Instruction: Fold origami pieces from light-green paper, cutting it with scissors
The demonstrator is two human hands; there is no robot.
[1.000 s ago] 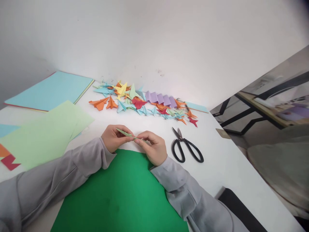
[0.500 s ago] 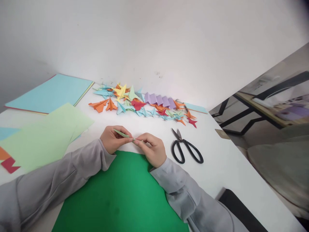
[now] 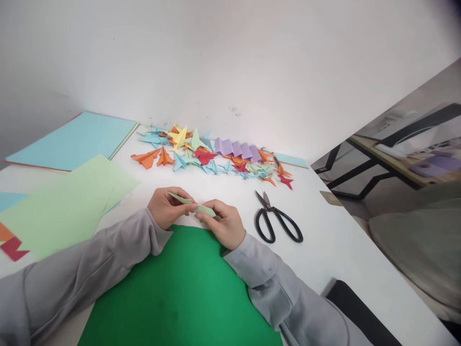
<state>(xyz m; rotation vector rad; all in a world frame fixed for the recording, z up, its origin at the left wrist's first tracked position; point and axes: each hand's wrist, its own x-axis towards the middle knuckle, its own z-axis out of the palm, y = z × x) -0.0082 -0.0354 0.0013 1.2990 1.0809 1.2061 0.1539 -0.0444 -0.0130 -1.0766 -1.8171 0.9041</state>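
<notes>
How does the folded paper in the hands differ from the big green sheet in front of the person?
The folded paper is pale green; the green sheet is a deeper green. The folded paper is small and narrow, while the green sheet is far larger. The left hand and right hand pinch the folded paper; the green sheet lies spread on the table. Both are green.

Head camera: worn on the head, faced forward and down.
Gray sleeves [image 3: 108, 254]: seen from behind, nearest, cut by the frame's edges.
Left hand [image 3: 163, 207] and right hand [image 3: 229, 225]: framed close, just below centre.
White table [image 3: 334, 250]: viewed at a downward slant.
Wall [image 3: 216, 62]: faced beyond the table.
</notes>
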